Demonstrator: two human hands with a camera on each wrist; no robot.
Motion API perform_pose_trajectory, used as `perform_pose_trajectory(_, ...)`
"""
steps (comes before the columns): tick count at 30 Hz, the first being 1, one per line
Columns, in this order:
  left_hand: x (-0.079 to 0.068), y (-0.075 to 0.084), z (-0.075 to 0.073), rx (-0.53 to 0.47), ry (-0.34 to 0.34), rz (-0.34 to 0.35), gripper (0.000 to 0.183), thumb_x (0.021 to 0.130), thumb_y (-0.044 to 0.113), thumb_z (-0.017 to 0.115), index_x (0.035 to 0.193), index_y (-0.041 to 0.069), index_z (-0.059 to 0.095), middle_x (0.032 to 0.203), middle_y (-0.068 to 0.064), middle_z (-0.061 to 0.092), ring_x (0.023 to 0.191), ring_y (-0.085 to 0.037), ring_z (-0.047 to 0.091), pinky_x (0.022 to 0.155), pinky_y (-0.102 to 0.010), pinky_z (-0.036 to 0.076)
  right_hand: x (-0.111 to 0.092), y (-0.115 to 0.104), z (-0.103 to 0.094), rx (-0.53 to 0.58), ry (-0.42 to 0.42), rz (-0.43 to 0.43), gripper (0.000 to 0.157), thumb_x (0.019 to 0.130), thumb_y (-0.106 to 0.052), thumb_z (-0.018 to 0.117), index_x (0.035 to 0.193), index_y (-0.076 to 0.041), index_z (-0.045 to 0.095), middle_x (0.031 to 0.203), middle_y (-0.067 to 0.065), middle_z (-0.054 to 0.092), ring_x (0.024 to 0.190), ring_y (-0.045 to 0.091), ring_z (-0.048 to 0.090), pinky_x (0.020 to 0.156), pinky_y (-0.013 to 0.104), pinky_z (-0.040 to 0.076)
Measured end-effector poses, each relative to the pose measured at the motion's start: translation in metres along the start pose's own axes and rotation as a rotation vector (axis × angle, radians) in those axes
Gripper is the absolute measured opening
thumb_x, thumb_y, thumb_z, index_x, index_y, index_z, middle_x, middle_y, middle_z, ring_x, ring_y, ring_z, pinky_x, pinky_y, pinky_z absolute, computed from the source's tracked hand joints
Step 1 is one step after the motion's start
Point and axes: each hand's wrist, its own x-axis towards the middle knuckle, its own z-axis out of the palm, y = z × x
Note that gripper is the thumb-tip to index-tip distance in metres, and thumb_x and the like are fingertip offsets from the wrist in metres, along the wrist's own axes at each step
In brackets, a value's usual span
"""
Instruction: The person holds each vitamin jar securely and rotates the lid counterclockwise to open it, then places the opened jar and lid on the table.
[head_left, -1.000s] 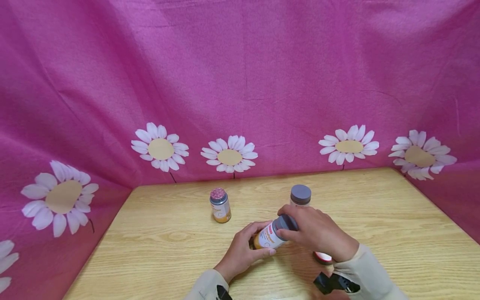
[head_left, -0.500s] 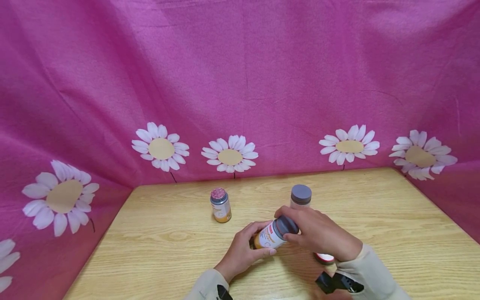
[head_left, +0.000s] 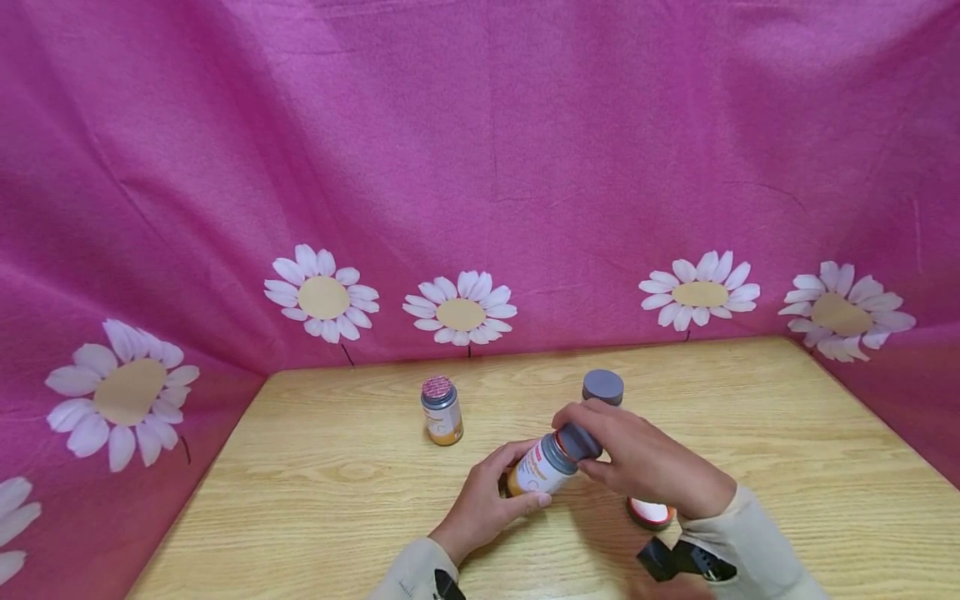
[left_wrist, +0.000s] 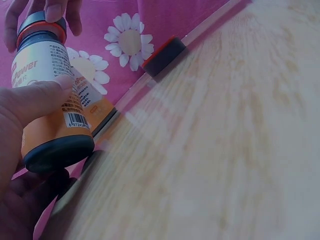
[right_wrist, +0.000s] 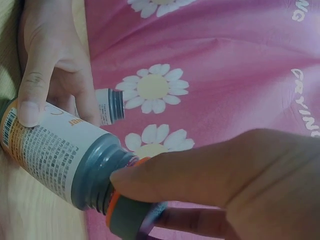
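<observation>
Clock hours read from the held bottle, twelve toward the cloth.

Item: supplement bottle (head_left: 538, 468), white-and-orange label with "Power" lettering, dark base. Located above the near half of the counter (head_left: 315, 500), between the two hands; tilted, neck toward two o'clock.

Item: left hand (head_left: 482, 502), at eight o'clock. Grip closed round the lower body of the bottle, thumb along the near side of the label.

Item: right hand (head_left: 637, 454), at three o'clock. Grip narrowed to the width of a grey screw lid (head_left: 581, 442), which thumb and fingers pinch by its sides.

Item: the said lid, red-orange rim. Held tilted at the bottle's mouth; from the right wrist I see bare neck threads and a sliver of pink seal beside the rim. Whether the rim touches the mouth, I cannot tell.

Item: sealed bottle (head_left: 442, 414), at ten o'clock, well apart. Upright, pink patterned seal on top, grey neck showing.

Item: capped bottle (head_left: 603, 387), between one and two o'clock. Grey cap on; body mostly hidden behind the right hand.

Item: loose lid (head_left: 651, 512), between three and four o'clock, near the right wrist. White inside upward, red rim.

Item: pink cloth (head_left: 525, 167), printed with white daisies, hung behind the counter.
</observation>
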Motion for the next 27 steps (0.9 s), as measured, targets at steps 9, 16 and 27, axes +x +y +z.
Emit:
perform_pose_trajectory(9,0.004,-0.001,-0.001,0.068,0.083,-0.020,0.060,0.084,0.032,0.076,0.137,0.030,0.048,0.126,0.009,0.058,0.111,-0.009,0.055,0.098,-0.034,0.043,0.002,0.000,-0.002,0.026,0.039,0.067,0.054,0.078,0.000,0.077,0.125,-0.009,0.051,0.114,0.008,0.061,0.100,0.021,0.060,0.087,0.044,0.051)
perform_pose_trajectory(16,0.012,-0.004,0.000,0.107,0.130,-0.040,0.062,0.085,0.032,0.075,0.138,0.028,0.044,0.122,0.006,0.060,0.110,-0.010,0.056,0.097,-0.039,0.044,-0.003,0.004,-0.004,-0.058,0.141,0.086,0.053,0.075,-0.005,0.081,0.122,-0.004,0.059,0.115,0.011,0.063,0.102,0.027,0.059,0.086,0.048,0.048)
perform_pose_trajectory(27,0.031,-0.012,-0.005,0.146,0.240,-0.062,0.062,0.084,0.026,0.075,0.137,0.016,0.044,0.119,-0.007,0.063,0.109,-0.019,0.059,0.094,-0.039,0.047,-0.008,0.006,0.010,-0.067,0.107,0.170,0.050,0.070,-0.011,0.086,0.114,-0.008,0.062,0.111,0.010,0.058,0.099,0.028,0.056,0.083,0.047,0.049)
